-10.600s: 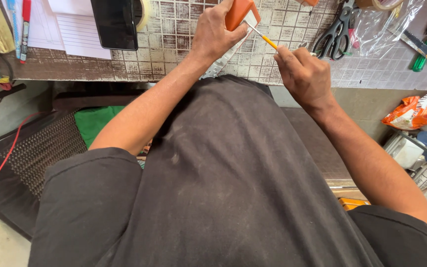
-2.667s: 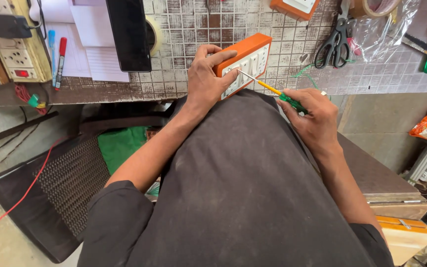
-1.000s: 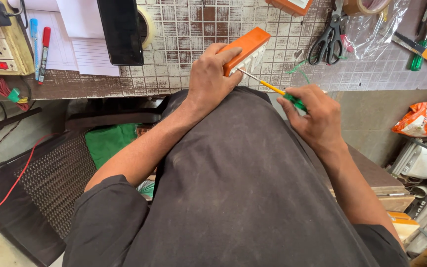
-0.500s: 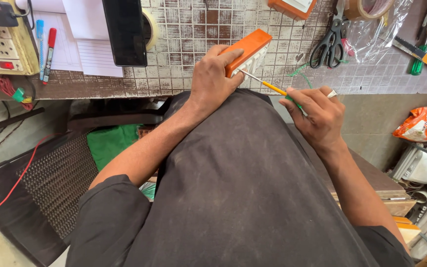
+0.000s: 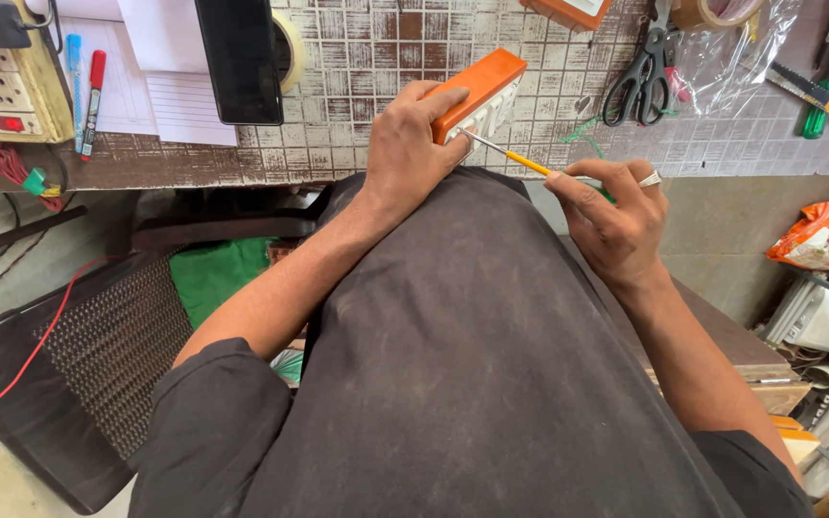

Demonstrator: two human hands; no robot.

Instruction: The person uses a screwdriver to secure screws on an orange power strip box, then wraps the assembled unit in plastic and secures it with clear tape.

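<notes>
Overhead, from the head camera: one orange switch box (image 5: 477, 88) tilted at the near edge of the tiled bench (image 5: 376, 144), clasped by the left hand (image 5: 413, 144), fingers wrapped over its top. One screwdriver (image 5: 515, 158) with yellow shaft pinched in the right hand (image 5: 611, 216), tip touching the box's white face. One ring (image 5: 651, 178) on that hand. Further back on the bench: one pair of black scissors (image 5: 637, 72), one black phone (image 5: 239, 58) propped upright, one tape roll (image 5: 290, 48) behind it, two markers (image 5: 83, 91), one blue and one red. One second orange box (image 5: 568, 10) at the top edge.
</notes>
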